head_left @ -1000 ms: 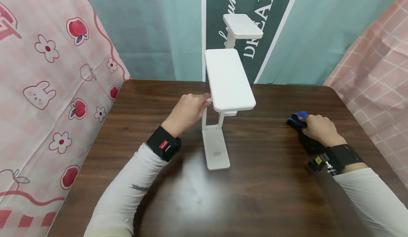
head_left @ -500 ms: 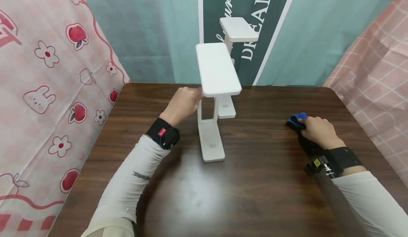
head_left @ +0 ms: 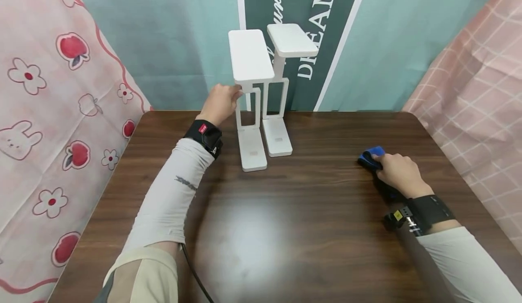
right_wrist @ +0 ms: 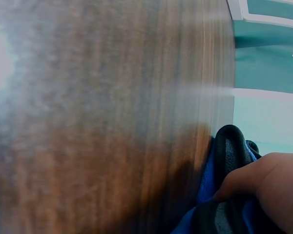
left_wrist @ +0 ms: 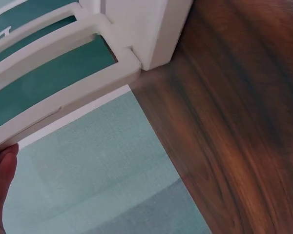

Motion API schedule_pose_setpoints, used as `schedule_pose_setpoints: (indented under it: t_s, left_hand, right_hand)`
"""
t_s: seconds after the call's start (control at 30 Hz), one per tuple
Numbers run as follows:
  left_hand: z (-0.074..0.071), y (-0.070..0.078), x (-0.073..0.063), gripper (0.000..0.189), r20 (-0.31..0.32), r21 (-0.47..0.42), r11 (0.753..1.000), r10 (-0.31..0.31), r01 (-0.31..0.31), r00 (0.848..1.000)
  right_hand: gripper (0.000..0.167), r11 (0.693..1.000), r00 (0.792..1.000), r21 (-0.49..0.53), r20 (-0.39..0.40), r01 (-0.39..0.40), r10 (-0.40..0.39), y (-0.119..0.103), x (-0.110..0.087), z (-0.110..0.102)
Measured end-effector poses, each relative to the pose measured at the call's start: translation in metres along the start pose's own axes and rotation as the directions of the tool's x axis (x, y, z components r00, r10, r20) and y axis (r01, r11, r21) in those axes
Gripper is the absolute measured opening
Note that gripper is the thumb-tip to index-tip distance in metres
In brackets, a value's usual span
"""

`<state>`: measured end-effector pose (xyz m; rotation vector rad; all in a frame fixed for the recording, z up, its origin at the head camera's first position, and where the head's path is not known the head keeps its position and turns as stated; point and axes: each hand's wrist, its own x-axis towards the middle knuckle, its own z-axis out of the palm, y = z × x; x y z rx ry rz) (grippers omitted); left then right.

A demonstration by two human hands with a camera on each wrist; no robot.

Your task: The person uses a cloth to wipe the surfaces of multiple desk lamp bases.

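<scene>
Toward the back of the table, my left hand (head_left: 220,103) pinches the upper side of the frame of a white folding stand (head_left: 251,146). This stand has a flat rectangular top plate, an open frame and a long base. In the left wrist view, fingertips (left_wrist: 7,161) meet the edge of the stand's frame (left_wrist: 78,92). A second, similar white stand (head_left: 278,136) is upright just right of it and slightly farther back. On the right, my right hand (head_left: 401,174) grips a folded blue and black fabric item (head_left: 371,157); the right wrist view shows the thumb over its dark padded edge (right_wrist: 228,148).
The brown wooden table (head_left: 318,230) ends at a green curtain (head_left: 387,45) with white lettering. Patterned pink cloths hang at the left (head_left: 53,158) and right (head_left: 481,81). A dark cable (head_left: 195,276) hangs below my left sleeve.
My left hand has carried the nearer stand back and to the left, beside the second stand. The right hand stays on the blue and black fabric item. The head view has shifted slightly.
</scene>
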<state>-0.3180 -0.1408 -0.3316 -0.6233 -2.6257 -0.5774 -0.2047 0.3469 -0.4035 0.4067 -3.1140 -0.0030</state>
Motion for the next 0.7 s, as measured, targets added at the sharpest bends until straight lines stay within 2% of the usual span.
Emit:
schedule_pose_setpoints:
  t_s: [0.17,0.33,0.53,0.7]
  left_hand:
    - [-0.002,-0.01,0.007,0.026,-0.007,-0.005,1.0,-0.024,0.024,1.0]
    - [-0.002,-0.013,0.003,0.029,-0.013,-0.007,0.998,-0.062,0.062,0.998]
    - [-0.004,-0.011,0.0,0.032,-0.046,-0.017,0.997,-0.081,0.08,0.996]
    - [-0.003,-0.013,-0.008,0.041,-0.024,-0.056,0.989,-0.139,0.138,0.99]
  right_hand:
    - [0.05,0.999,0.999,0.007,0.012,-0.031,0.031,-0.012,-0.004,0.003]
    - [0.05,0.999,0.999,0.011,0.016,-0.035,0.035,-0.019,-0.007,0.002]
    - [0.05,0.999,0.999,-0.004,0.011,-0.039,0.039,-0.026,-0.001,-0.002]
    - [0.052,0.998,0.998,-0.018,0.039,-0.053,0.054,-0.027,0.004,-0.003]
